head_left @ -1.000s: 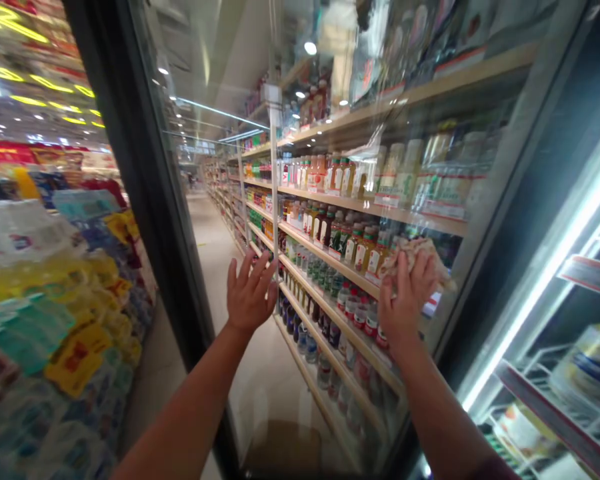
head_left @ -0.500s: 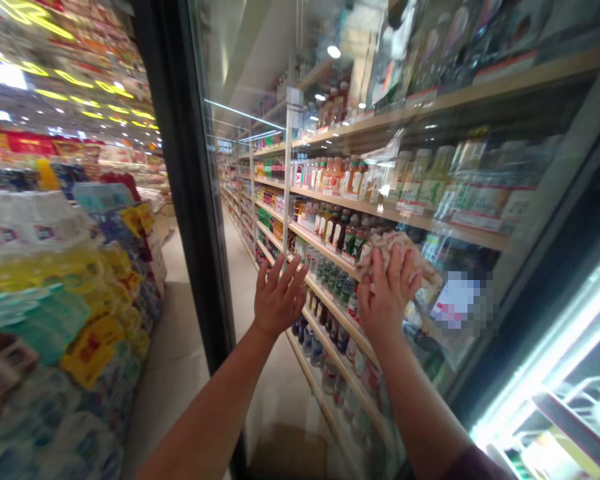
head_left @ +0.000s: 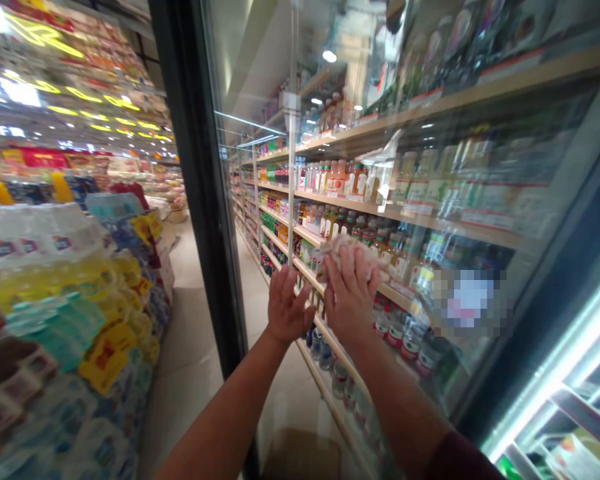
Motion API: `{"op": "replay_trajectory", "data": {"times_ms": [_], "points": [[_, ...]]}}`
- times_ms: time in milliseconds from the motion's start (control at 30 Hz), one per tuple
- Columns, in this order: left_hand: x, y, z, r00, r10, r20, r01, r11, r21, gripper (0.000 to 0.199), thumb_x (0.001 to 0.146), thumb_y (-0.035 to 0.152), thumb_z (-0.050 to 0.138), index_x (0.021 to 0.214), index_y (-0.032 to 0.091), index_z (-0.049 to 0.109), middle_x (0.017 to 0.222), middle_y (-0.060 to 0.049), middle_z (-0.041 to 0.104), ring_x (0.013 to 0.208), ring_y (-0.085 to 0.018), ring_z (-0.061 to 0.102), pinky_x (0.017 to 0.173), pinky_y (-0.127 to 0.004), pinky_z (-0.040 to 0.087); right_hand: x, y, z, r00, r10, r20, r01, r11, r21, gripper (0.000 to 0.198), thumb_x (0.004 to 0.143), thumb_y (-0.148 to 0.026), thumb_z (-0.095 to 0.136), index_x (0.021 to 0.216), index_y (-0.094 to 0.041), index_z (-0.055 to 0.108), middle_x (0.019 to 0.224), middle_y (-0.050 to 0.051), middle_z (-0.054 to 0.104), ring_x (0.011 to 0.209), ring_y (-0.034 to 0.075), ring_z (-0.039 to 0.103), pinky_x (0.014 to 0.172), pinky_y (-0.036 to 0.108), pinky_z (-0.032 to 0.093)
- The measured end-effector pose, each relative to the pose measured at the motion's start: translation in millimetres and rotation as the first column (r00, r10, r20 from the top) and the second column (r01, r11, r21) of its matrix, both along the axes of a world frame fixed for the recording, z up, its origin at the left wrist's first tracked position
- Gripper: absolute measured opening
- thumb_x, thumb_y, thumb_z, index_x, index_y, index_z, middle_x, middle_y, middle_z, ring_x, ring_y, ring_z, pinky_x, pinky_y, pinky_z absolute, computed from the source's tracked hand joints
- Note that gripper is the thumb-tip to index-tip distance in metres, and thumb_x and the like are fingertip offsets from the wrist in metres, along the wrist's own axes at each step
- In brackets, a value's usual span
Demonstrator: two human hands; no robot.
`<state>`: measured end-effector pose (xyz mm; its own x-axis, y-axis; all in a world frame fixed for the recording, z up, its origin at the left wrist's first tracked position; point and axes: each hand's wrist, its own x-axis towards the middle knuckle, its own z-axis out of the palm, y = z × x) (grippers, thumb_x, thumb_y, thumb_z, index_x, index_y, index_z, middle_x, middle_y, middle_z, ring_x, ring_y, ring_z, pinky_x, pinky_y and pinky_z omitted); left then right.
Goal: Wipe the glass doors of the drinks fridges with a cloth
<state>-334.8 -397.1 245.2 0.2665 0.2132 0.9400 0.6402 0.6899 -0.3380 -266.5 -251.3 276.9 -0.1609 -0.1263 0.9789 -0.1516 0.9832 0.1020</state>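
Note:
A pale, crumpled cloth lies pressed between my right hand and the glass door. The fingers of that hand stretch over the cloth and partly hide it. Just to its left, my left hand holds nothing. Its fingers are apart and it is held up at the glass; whether the palm touches the pane I cannot tell. Bottles on shelves show in the glass around both hands.
The door's dark frame runs down left of my hands. Further left stand stacked packs of yellow drink bottles beside the aisle floor. A bright light strip and a lit cooler rack are at the lower right.
My right hand has slid left across the glass with the cloth, closer to my left hand. My left hand sits slightly lower and further right in view.

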Motion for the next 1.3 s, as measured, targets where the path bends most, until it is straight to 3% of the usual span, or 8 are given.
{"op": "replay_trajectory", "data": {"times_ms": [167,300,433,533,833,1000,1100,1300], "points": [[-0.9,-6.9,1.9,0.998,-0.007,0.068,0.021,0.977,-0.214,0.058,0.107,0.045,0.013,0.16,0.029,0.031,0.159,-0.01,0.047,0.157,-0.028,0.025,0.121,-0.049,0.033,2.7,-11.8,-38.0,0.946,0.293,0.14,-0.309,0.945,0.106,0.048,0.097,-0.016,0.045,0.142,-0.016,0.06,0.15,0.011,0.059,0.156,0.02,0.032,0.129,0.043,0.021],[2.6,-3.0,6.1,0.994,-0.02,0.11,0.042,0.978,-0.202,0.046,0.105,0.04,0.038,0.143,0.022,0.056,0.158,-0.013,0.048,0.158,-0.031,0.023,0.122,-0.049,0.03,20.6,17.2,-32.8,0.895,0.423,0.138,-0.437,0.895,0.091,0.053,0.094,-0.012,0.048,0.146,-0.018,0.057,0.153,0.012,0.055,0.153,0.023,0.038,0.125,0.045,0.035],[5.1,3.8,9.1,0.988,0.095,0.122,-0.074,0.983,-0.17,0.041,0.097,0.037,0.062,0.138,0.032,0.061,0.163,-0.01,0.041,0.159,-0.031,0.019,0.126,-0.049,0.021,26.2,50.4,-58.7,0.998,0.066,-0.001,-0.066,0.997,-0.025,0.058,0.098,-0.016,0.051,0.156,-0.016,0.043,0.148,0.015,0.059,0.157,0.027,0.03,0.128,0.054,0.023],[7.5,6.3,7.8,0.983,0.144,0.112,-0.126,0.98,-0.155,0.051,0.091,0.036,0.072,0.14,0.043,0.059,0.167,-0.007,0.034,0.159,-0.03,0.019,0.128,-0.049,0.013,17.5,60.5,-86.5,0.984,-0.179,-0.02,0.179,0.984,-0.005,0.058,0.102,-0.026,0.051,0.157,-0.013,0.041,0.142,0.018,0.064,0.16,0.027,0.022,0.13,0.051,0.016],[34.2,-8.4,-63.8,0.945,0.257,0.2,-0.225,0.959,-0.17,0.067,0.095,0.027,0.063,0.158,0.018,0.042,0.142,-0.012,0.064,0.16,-0.02,0.016,0.132,-0.04,0.012,15.3,63.8,-101.2,0.991,-0.126,-0.039,0.127,0.991,0.027,0.07,0.098,-0.026,0.054,0.163,-0.015,0.031,0.143,0.015,0.064,0.158,0.026,0.026,0.13,0.049,0.017],[18.0,-18.5,-1.9,0.923,0.327,0.203,-0.315,0.945,-0.087,0.077,0.098,0.023,0.056,0.163,0.004,0.02,0.157,-0.022,0.044,0.16,-0.028,0.011,0.131,-0.046,0.018,15.2,65.4,-103.1,0.995,-0.093,-0.033,0.094,0.995,0.022,0.064,0.097,-0.022,0.052,0.159,-0.015,0.039,0.141,0.014,0.065,0.16,0.024,0.022,0.132,0.048,0.014],[9.5,-18.1,23.8,0.948,0.261,0.18,-0.252,0.965,-0.073,0.079,0.097,0.011,0.052,0.166,0.016,0.014,0.167,-0.019,0.025,0.159,-0.032,0.018,0.126,-0.051,0.03,14.3,65.8,-102.5,0.995,-0.092,-0.032,0.093,0.995,0.028,0.062,0.095,-0.02,0.054,0.156,-0.014,0.043,0.142,0.015,0.065,0.16,0.025,0.021,0.132,0.047,0.014],[28.2,-10.1,-54.5,0.925,0.245,0.291,-0.194,0.962,-0.193,0.061,0.095,0.016,0.06,0.154,0.024,0.047,0.156,-0.011,0.05,0.159,-0.035,0.011,0.129,-0.056,0.021,13.2,66.4,-102.6,0.994,-0.101,-0.041,0.102,0.994,0.037,0.064,0.093,-0.019,0.055,0.155,-0.014,0.045,0.145,0.015,0.063,0.158,0.027,0.027,0.131,0.049,0.017]]}}
